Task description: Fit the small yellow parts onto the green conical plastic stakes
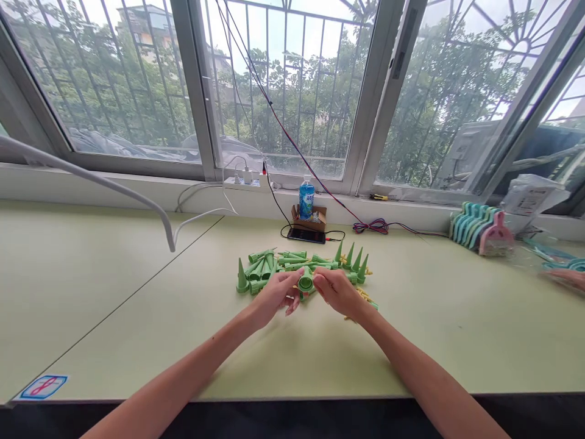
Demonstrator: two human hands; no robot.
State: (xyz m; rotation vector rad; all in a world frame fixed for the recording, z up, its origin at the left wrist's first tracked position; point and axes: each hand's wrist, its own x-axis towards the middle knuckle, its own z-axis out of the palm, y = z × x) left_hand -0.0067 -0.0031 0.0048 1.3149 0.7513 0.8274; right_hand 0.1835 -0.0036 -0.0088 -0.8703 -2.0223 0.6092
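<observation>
In my left hand (pixel 275 294) is a green plastic spike (pixel 306 280), its round hollow end facing me. The thumb and fingertips close around it. My right hand (pixel 339 291) is closed right beside that end, fingers curled in a pinch; whatever sits between them is hidden. Behind both hands lies a pile of similar green spikes (pixel 260 268), most on their sides. Several stand point-up at the right of the pile, and one stands upright (pixel 242 277) at the left. Small yellow parts (pixel 364 295) lie partly behind my right wrist.
Beyond the pile lie a phone (pixel 306 236) with a cable and a blue bottle (pixel 306 200) in a small cardboard box (pixel 297 225). A coiled red-black cable (pixel 371 226) and small hangers (pixel 475 227) are at the right. A white curved tube (pixel 114 186) juts in from the left.
</observation>
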